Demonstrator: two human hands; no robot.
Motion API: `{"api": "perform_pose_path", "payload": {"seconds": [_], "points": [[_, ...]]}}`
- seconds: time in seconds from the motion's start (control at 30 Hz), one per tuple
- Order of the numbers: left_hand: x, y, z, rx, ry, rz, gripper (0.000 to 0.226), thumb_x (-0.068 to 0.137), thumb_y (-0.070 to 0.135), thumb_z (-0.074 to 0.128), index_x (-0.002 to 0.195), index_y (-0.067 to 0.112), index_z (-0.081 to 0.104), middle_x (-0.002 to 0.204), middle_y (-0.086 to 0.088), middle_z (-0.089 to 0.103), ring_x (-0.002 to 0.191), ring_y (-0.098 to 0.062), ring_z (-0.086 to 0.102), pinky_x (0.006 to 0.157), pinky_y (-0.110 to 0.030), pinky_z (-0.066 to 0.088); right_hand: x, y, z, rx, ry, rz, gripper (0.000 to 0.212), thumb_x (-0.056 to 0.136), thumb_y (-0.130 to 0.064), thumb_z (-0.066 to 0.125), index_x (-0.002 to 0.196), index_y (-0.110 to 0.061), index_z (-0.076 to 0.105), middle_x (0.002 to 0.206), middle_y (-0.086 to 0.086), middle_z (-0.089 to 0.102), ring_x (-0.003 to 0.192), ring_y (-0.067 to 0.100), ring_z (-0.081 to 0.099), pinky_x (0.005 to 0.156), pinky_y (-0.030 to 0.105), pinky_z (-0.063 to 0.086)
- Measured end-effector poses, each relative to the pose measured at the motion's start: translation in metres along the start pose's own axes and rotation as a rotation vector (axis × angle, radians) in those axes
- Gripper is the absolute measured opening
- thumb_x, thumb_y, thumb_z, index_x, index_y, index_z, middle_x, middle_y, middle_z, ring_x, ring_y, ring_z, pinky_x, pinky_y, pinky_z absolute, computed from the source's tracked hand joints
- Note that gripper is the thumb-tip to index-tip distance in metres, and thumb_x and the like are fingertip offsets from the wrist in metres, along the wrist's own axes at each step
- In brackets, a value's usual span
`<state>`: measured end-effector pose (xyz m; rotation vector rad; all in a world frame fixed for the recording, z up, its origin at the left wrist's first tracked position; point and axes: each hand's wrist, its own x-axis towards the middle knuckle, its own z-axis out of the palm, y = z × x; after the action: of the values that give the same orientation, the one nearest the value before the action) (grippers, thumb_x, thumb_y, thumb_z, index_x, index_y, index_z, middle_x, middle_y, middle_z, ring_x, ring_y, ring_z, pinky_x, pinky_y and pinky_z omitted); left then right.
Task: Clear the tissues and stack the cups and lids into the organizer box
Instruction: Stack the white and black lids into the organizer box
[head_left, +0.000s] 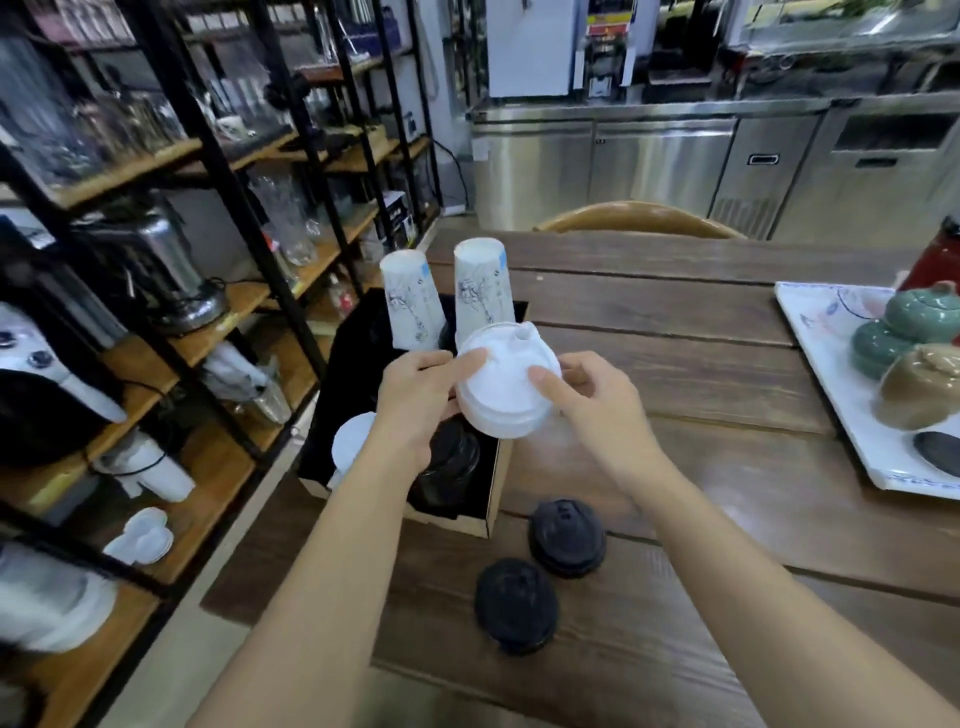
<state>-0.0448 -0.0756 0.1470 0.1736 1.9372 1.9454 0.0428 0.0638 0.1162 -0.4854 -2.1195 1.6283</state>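
Wooden table (675, 322) — two black lids (540, 571) loose beside organizer box (493, 488).

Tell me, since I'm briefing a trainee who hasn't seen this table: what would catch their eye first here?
First, the white lid held between the left hand and right hand, above the organizer box at the table's left edge. Behind it, two upside-down paper cups rise from the box. Nearer the person, two black lids lie on the wooden table.
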Motion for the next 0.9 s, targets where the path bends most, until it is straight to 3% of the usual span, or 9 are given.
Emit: {"api": "perform_pose_path", "payload": {"seconds": [0.13, 0.27, 0.4, 0.47, 0.53, 0.57, 0.63, 0.77, 0.9], "points": [[0.014, 0.009, -0.058, 0.005, 0.085, 0.009, 0.017, 0.083, 0.016, 0.069, 0.078, 0.002, 0.060, 0.088, -0.015, 0.065, 0.082, -0.028, 0.064, 0.076, -0.039, 0.052, 0.022, -0.019, 0.058, -0.079, -0.106, 0.004, 0.030, 0.084, -0.042, 0.060, 0.099, -0.016, 0.061, 0.092, -0.002, 0.064, 0.084, 0.012, 0.058, 0.066, 0.023, 0.043], [0.038, 0.006, -0.109, 0.023, 0.190, -0.012, 0.027, 0.082, 0.019, 0.069, 0.097, -0.001, 0.059, 0.104, -0.020, 0.065, 0.095, -0.033, 0.065, 0.080, -0.045, 0.054, 0.046, -0.030, 0.115, -0.170, -0.253, 0.016, 0.033, 0.087, -0.041, 0.055, 0.113, -0.020, 0.054, 0.087, -0.007, 0.059, 0.081, 0.013, 0.056, 0.061, 0.022, 0.039], [0.059, -0.009, -0.150, 0.017, 0.245, -0.079, 0.030, 0.081, 0.023, 0.070, 0.101, 0.003, 0.060, 0.112, -0.020, 0.064, 0.102, -0.037, 0.063, 0.088, -0.058, 0.052, 0.063, -0.034, 0.161, -0.308, -0.429, 0.085, 0.048, 0.092, -0.039, 0.048, 0.136, -0.027, 0.036, 0.099, -0.001, 0.052, 0.094, 0.017, 0.051, 0.082, 0.029, 0.041], [0.067, -0.019, -0.165, 0.041, 0.252, -0.111, 0.032, 0.081, 0.022, 0.070, 0.104, 0.002, 0.060, 0.105, -0.014, 0.065, 0.101, -0.033, 0.062, 0.087, -0.057, 0.053, 0.071, -0.029, 0.179, -0.461, -0.497, 0.111, 0.047, 0.092, -0.041, 0.043, 0.136, -0.027, 0.035, 0.114, 0.005, 0.056, 0.107, 0.024, 0.052, 0.098, 0.039, 0.039], [0.074, -0.029, -0.174, 0.064, 0.241, -0.142, 0.017, 0.084, 0.017, 0.067, 0.095, 0.005, 0.062, 0.090, -0.001, 0.060, 0.098, -0.030, 0.059, 0.090, -0.054, 0.053, 0.075, -0.024, 0.192, -0.592, -0.573, 0.155, 0.048, 0.093, -0.040, 0.040, 0.136, -0.022, 0.034, 0.130, 0.007, 0.052, 0.119, 0.029, 0.047, 0.106, 0.049, 0.033], [0.076, -0.033, -0.177, 0.070, 0.219, -0.161, 0.006, 0.085, 0.014, 0.065, 0.087, 0.010, 0.062, 0.086, 0.002, 0.059, 0.098, -0.029, 0.059, 0.092, -0.052, 0.052, 0.076, -0.021, 0.196, -0.640, -0.596, 0.169, 0.048, 0.093, -0.039, 0.040, 0.136, -0.020, 0.033, 0.133, 0.008, 0.050, 0.122, 0.029, 0.046, 0.107, 0.050, 0.031], [0.083, -0.042, -0.181, 0.073, 0.164, -0.186, 0.010, 0.085, 0.009, 0.063, 0.080, 0.017, 0.059, 0.089, -0.002, 0.061, 0.100, -0.030, 0.059, 0.096, -0.050, 0.050, 0.079, -0.019, 0.202, -0.703, -0.596, 0.186, 0.047, 0.094, -0.038, 0.039, 0.136, -0.017, 0.032, 0.134, 0.008, 0.049, 0.122, 0.030, 0.045, 0.107, 0.049, 0.029], [0.095, -0.061, -0.184, 0.098, 0.076, -0.193, 0.008, 0.086, 0.008, 0.061, 0.087, 0.015, 0.062, 0.099, -0.009, 0.065, 0.103, -0.029, 0.060, 0.095, -0.048, 0.048, 0.085, -0.012, 0.205, -0.785, -0.566, 0.218, 0.046, 0.094, -0.040, 0.038, 0.133, -0.016, 0.034, 0.133, 0.007, 0.051, 0.123, 0.030, 0.044, 0.108, 0.046, 0.024], [0.100, -0.077, -0.180, 0.131, 0.060, -0.186, 0.012, 0.089, 0.012, 0.057, 0.082, 0.021, 0.060, 0.098, -0.009, 0.063, 0.094, -0.025, 0.057, 0.082, -0.039, 0.047, 0.090, -0.002, 0.208, -0.890, -0.581, 0.215, 0.047, 0.095, -0.040, 0.035, 0.133, -0.013, 0.034, 0.134, 0.008, 0.050, 0.124, 0.030, 0.044, 0.105, 0.047, 0.023]]}}
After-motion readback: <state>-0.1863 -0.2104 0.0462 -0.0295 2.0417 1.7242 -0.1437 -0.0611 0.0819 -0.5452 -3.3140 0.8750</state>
